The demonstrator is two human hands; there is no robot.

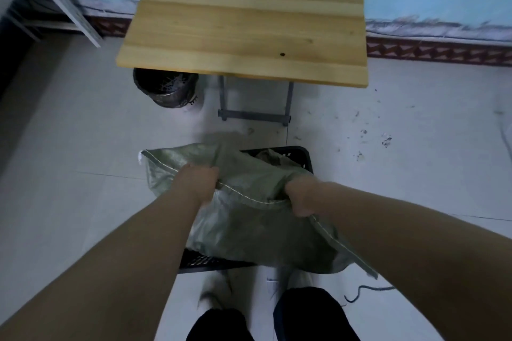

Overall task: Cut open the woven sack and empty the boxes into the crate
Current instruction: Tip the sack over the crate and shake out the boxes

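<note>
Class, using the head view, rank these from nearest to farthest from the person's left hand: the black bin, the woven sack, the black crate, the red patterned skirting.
1. woven sack: gripped by the left hand.
2. black crate: directly beneath the sack.
3. black bin: ahead on the floor, under the left corner of the table.
4. red patterned skirting: farthest, beyond the table.

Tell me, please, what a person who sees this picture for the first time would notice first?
The eye goes first to the left hand and right hand, both gripping the stitched edge of the green woven sack in the middle. The sack covers most of a black crate on the floor. Behind stands a wooden table, a black bin under its left corner.
</note>
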